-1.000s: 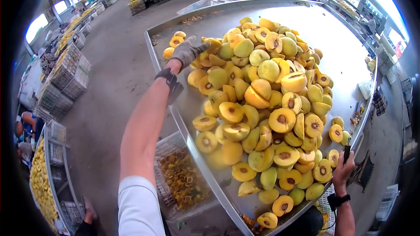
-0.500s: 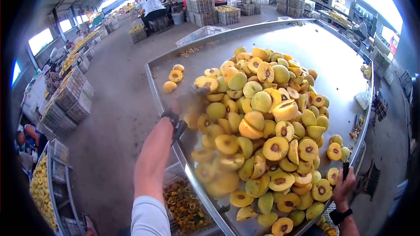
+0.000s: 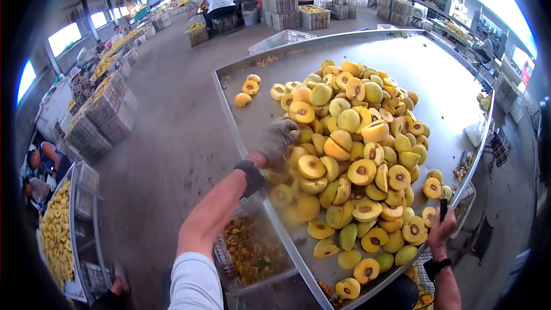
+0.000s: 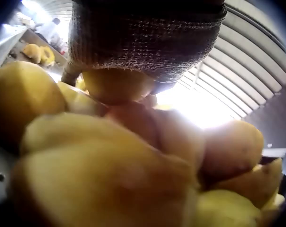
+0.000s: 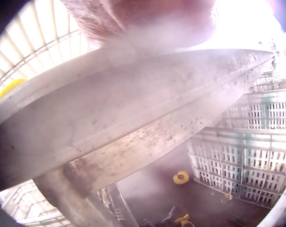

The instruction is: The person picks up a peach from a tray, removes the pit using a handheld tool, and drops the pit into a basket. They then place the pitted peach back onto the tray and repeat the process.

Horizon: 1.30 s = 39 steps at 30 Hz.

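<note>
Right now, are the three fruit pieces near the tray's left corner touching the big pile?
Apart. The head view shows bare tray between the three pieces and the pile.

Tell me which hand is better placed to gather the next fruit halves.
Probably the left hand: gloved, it is right at the side of the fruit pile. The right hand is at the edge of the metal tray, gripping a dark object.
</note>
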Each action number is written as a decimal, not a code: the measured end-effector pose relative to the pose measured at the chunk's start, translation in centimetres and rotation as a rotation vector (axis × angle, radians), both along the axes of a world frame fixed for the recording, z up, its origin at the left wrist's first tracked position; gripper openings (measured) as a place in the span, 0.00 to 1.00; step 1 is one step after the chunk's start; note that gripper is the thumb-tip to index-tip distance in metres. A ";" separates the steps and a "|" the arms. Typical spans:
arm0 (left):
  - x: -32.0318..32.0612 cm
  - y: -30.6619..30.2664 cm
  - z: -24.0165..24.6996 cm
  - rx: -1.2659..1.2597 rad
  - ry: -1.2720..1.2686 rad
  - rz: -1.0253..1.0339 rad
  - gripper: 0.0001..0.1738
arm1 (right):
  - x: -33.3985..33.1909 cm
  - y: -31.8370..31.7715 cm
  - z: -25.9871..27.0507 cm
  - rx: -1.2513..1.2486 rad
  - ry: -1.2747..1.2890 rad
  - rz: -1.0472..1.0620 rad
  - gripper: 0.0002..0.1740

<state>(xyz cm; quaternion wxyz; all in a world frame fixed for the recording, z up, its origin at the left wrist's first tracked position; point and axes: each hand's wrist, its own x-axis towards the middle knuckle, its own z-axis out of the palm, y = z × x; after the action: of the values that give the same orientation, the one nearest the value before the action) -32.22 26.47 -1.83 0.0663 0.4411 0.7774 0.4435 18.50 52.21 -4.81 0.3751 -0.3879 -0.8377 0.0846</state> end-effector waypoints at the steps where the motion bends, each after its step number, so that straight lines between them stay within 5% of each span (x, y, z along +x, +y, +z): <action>1: 1.1 -0.3 1.0 -0.004 0.099 -0.041 0.13 | 0.0 -0.2 0.2 -0.006 -0.006 0.005 0.10; 3: 2.9 -1.7 3.5 -0.084 0.102 -0.032 0.12 | -0.6 -0.5 0.5 0.024 0.013 -0.008 0.10; 5: 3.9 -2.9 3.9 -0.123 0.367 -0.046 0.12 | -0.3 -0.3 0.1 0.039 0.016 -0.009 0.10; 13: 9.4 -7.5 7.0 -0.209 0.133 -0.274 0.21 | -0.4 0.2 -0.3 0.038 -0.012 -0.032 0.09; 17: 9.9 -9.4 6.4 0.026 -0.207 -0.316 0.25 | -0.2 0.2 0.1 0.014 -0.023 -0.009 0.09; 21: 3.4 -10.1 5.7 0.287 -0.367 -0.145 0.25 | -0.3 0.2 -0.2 -0.017 0.005 0.000 0.09; 23: -1.9 -10.5 3.6 0.065 -0.053 0.141 0.26 | -0.3 0.4 -0.2 -0.011 -0.007 -0.005 0.09; 25: -6.7 -9.9 1.5 0.092 -0.157 0.299 0.29 | -0.3 0.3 -0.3 -0.013 -0.023 -0.010 0.08; 26: -9.9 -9.6 -0.2 0.086 -0.163 0.294 0.29 | -0.3 0.3 -0.2 -0.017 -0.017 -0.006 0.08; 28: -15.4 -8.4 -3.0 -0.010 0.411 0.334 0.31 | -0.3 0.1 0.0 -0.047 0.001 0.003 0.09; 33: -18.6 -3.6 0.2 -0.297 0.350 0.336 0.27 | 0.3 0.7 -0.6 -0.077 -0.027 -0.026 0.10; 35: -21.1 -2.0 -0.4 -0.394 0.429 0.354 0.25 | 1.2 1.3 -1.3 -0.091 -0.046 -0.024 0.11; 39: -27.1 0.5 -4.5 -0.365 0.155 0.365 0.24 | 1.2 1.1 -1.2 -0.072 -0.083 -0.049 0.11</action>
<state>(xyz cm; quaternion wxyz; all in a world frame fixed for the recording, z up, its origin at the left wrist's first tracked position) -59.31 26.93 -6.33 0.0039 0.3071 0.9139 0.2656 19.69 53.33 -6.00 0.3278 -0.4247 -0.8391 0.0896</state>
